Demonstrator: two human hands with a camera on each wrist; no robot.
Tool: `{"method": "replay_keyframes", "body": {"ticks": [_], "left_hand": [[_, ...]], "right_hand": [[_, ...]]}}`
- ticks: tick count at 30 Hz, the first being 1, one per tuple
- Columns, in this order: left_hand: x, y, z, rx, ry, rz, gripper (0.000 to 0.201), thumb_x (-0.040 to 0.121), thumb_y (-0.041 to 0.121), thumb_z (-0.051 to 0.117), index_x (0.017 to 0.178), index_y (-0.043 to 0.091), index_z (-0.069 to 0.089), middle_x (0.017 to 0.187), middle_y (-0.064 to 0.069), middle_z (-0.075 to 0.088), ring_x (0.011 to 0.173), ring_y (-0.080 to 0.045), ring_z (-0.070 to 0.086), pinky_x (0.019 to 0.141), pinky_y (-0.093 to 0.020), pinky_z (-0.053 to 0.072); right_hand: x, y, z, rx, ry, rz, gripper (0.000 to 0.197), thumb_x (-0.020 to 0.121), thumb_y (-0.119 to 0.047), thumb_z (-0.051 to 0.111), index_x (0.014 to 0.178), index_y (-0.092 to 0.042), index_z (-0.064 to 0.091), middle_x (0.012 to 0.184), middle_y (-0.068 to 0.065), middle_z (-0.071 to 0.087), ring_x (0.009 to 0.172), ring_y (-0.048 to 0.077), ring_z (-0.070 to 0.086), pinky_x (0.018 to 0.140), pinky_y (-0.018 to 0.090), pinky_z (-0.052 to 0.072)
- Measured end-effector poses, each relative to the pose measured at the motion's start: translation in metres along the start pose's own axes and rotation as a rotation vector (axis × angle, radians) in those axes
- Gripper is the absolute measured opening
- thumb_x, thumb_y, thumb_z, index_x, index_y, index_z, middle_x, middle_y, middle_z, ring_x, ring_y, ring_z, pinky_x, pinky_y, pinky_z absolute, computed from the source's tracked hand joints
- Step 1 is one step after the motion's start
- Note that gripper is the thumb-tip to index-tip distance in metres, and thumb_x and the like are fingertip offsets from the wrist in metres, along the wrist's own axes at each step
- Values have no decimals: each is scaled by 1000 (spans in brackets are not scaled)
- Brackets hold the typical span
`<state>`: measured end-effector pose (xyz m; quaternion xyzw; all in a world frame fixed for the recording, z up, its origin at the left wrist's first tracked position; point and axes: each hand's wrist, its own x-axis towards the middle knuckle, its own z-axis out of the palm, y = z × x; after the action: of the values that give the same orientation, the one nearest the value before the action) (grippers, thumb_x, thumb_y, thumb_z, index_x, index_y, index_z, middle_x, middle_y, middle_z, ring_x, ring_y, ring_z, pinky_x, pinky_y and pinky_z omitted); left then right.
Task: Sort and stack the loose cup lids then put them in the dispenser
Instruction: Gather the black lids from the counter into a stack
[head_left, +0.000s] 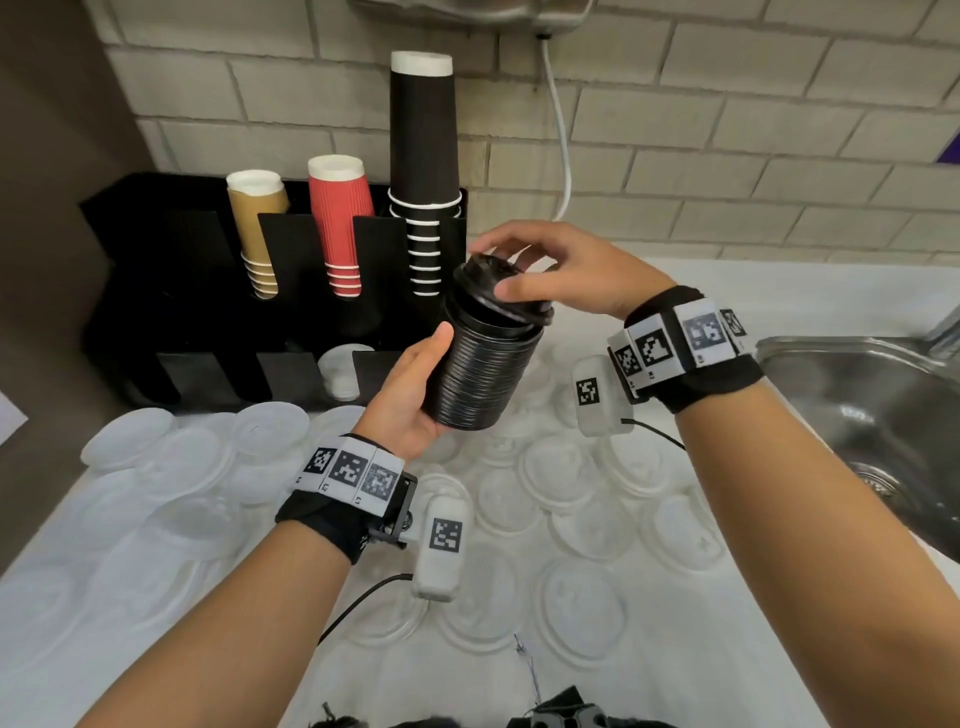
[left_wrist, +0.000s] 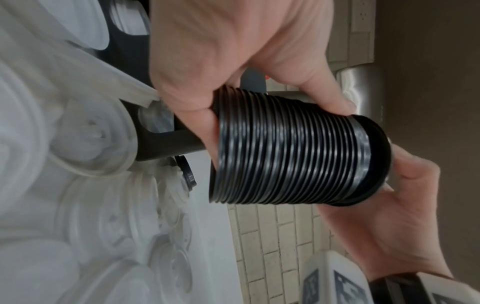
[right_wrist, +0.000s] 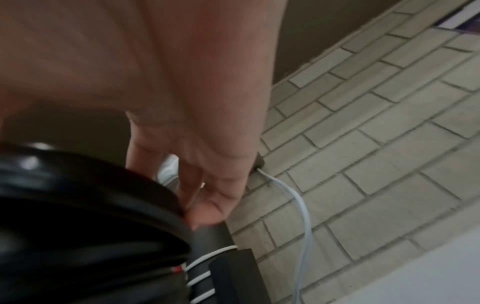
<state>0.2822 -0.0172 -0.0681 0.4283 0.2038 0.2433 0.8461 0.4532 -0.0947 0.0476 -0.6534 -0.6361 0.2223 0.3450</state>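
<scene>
Ribbed black plastic lids form a tilted stack cradled in the left hand, thumb and curled fingers wrapped round its lower end. Right hand pinches the topmost lid by its rim, thumb near, fingertips far. Only the head view shows translucent lids scattered below and the black dispenser beyond the fingers.

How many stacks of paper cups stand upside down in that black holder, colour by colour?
Brown ribbed paper cup stack: 1
Red ribbed paper cup stack: 1
Tall black paper cup stack: 1
Total: 3 stacks
</scene>
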Motion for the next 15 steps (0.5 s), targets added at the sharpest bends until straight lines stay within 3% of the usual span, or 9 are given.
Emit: {"method": "replay_keyframes", "body": {"ticks": [4, 9, 15], "left_hand": [[-1, 1, 3, -14, 68, -3, 80, 75, 45, 63, 142, 8, 44, 136, -16, 58, 125, -31, 56, 106, -54, 43], [-3, 2, 4, -5, 97, -11, 78, 72, 43, 68, 139, 10, 48, 133, -15, 60, 122, -31, 59, 102, -55, 46], [-5, 2, 8, -22, 99, -11, 78, 71, 43, 67, 139, 11, 48, 133, -14, 60, 122, -30, 59, 101, -55, 47]], "right_hand": [[-2, -3, 7, -101, -16, 11, 39, 81, -27, 72, 118, -34, 61, 123, -3, 59, 101, 9, 56, 76, 15, 42], [-4, -4, 10, -129, -10, 8, 42, 80, -26, 73, 118, -35, 61, 122, -4, 58, 100, 9, 54, 73, 12, 41], [-6, -7, 8, -142, -17, 14, 43, 79, -27, 74, 119, -35, 61, 124, -4, 57, 103, 11, 53, 79, 17, 43]]}}
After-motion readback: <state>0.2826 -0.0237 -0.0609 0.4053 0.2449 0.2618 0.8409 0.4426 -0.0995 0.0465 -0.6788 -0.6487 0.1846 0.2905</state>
